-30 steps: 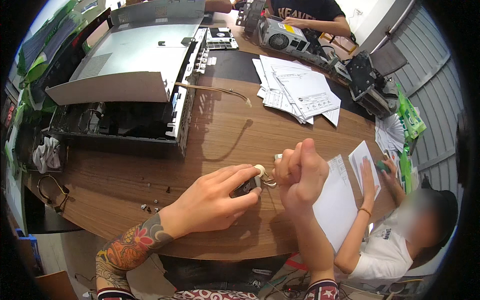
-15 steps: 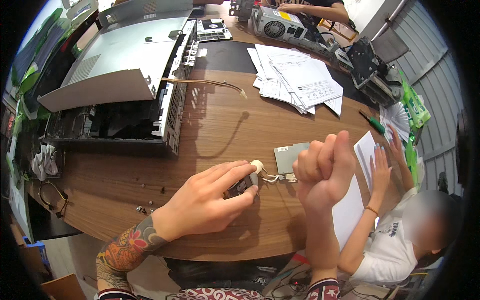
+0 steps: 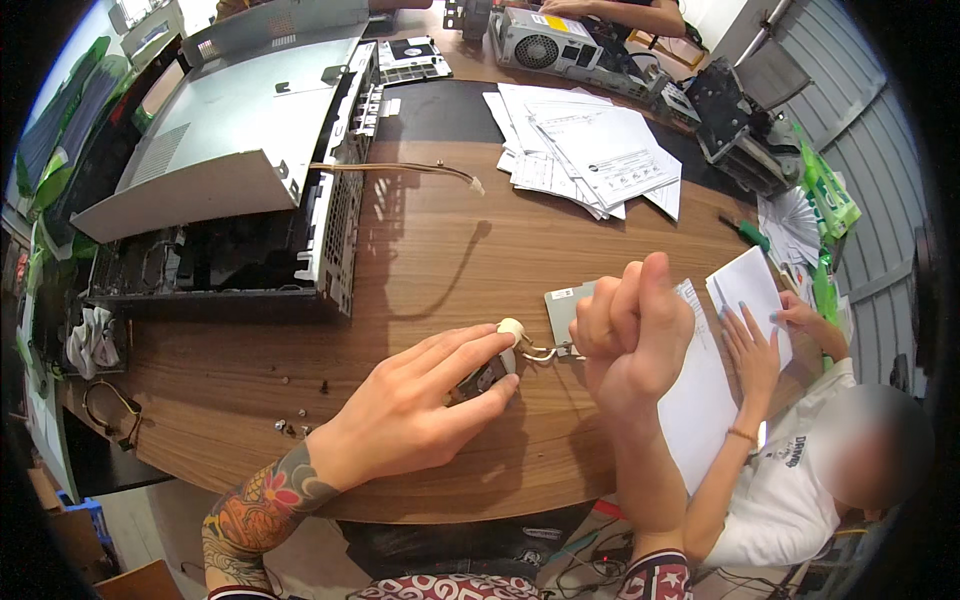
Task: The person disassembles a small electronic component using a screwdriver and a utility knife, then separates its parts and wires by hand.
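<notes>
On the wooden table, my left hand (image 3: 420,400) grips a small dark part with metal contacts (image 3: 483,378) between thumb and fingers. A cream-white round piece (image 3: 511,328) sticks up by its index fingertip. White wires (image 3: 538,353) run from there toward my right hand. My right hand (image 3: 640,325) is curled into a fist just to the right, raised above the table. Whatever it holds is hidden inside the fingers. Behind the fist lies a flat grey metal plate (image 3: 565,310), partly covered.
An opened computer case (image 3: 225,190) with a tilted cover and loose cable (image 3: 400,166) stands at left. Loose screws (image 3: 290,425) lie by my left wrist. Papers (image 3: 595,150), a green-handled screwdriver (image 3: 750,233) and a power supply (image 3: 545,45) are farther off. A co-worker's hands (image 3: 755,355) handle sheets at right.
My right fist has shifted slightly left, toward the small part. My left hand keeps its grip. The co-worker's hands have lifted and tilted a white sheet. The whole view has shifted slightly.
</notes>
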A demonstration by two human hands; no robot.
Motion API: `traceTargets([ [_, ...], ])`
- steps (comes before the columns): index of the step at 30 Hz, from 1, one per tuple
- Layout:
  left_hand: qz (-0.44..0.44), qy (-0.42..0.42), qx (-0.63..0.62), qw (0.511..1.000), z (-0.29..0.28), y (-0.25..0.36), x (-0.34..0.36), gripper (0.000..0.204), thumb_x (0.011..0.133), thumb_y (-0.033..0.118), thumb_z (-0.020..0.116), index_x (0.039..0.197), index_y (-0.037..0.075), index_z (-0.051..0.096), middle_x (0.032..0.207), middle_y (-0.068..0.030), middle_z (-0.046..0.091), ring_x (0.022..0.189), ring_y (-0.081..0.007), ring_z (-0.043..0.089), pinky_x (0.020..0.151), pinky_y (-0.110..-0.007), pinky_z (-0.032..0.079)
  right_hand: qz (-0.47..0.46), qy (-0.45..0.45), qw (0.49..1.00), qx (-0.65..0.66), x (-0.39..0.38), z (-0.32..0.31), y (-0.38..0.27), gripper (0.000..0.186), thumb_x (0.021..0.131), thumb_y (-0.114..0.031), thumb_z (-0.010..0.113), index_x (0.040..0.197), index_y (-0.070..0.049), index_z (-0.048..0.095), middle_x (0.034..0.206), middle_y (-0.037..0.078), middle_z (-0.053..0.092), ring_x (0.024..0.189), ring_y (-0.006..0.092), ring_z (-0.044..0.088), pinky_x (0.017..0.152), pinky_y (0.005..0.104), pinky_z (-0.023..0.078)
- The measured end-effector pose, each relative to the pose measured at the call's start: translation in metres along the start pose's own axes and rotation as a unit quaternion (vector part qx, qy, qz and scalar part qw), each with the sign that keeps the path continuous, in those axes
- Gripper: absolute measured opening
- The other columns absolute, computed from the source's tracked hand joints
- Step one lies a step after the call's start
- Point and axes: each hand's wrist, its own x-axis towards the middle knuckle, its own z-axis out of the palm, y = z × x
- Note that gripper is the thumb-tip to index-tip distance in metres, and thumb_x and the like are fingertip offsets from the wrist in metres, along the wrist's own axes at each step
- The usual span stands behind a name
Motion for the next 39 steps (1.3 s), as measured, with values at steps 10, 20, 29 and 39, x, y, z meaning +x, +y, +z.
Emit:
traceTargets([
  [10,-0.005,-0.004,-0.008,1.000,-0.001,0.000,0.001,0.037,0.069,0.004,0.077,0.105,0.006,0.071,0.128,-0.0195,0.062,0.112,-0.0369,0.066,0.092,-0.043,0.058,-0.008,0.003,1.000,0.001,0.000,0.002,0.003,0.057,0.111,-0.031,0.042,0.059,-0.009,0.034,0.054,-0.002,0.031,0.047,0.0079,0.029,0.045,0.0276,0.020],
  [20,-0.004,-0.013,-0.006,1.000,-0.001,-0.004,-0.001,0.037,0.069,0.004,0.075,0.106,0.006,0.071,0.128,-0.0201,0.062,0.113,-0.0379,0.066,0.092,-0.043,0.058,-0.004,0.018,1.000,-0.010,0.004,-0.006,-0.001,0.055,0.111,-0.035,0.040,0.062,-0.011,0.033,0.054,-0.002,0.031,0.047,0.0072,0.025,0.046,0.0278,0.021],
  [29,0.004,-0.012,-0.010,1.000,-0.006,-0.003,0.001,0.041,0.071,0.007,0.079,0.110,0.006,0.068,0.128,-0.0211,0.061,0.113,-0.0386,0.065,0.092,-0.044,0.057,-0.007,-0.002,1.000,0.003,0.000,-0.003,-0.008,0.055,0.111,-0.039,0.037,0.064,-0.011,0.033,0.054,-0.001,0.030,0.046,0.0086,0.022,0.044,0.0286,0.020],
  [39,-0.070,0.003,-0.023,0.997,-0.006,-0.012,-0.008,0.059,0.068,0.014,0.088,0.119,0.008,0.059,0.125,-0.0186,0.061,0.104,-0.0363,0.066,0.085,-0.042,0.057,0.041,-0.014,0.994,0.098,0.007,-0.014,0.004,0.059,0.109,-0.054,0.030,0.068,-0.011,0.034,0.054,-0.001,0.029,0.047,0.0084,0.018,0.043,0.0273,0.017],
])
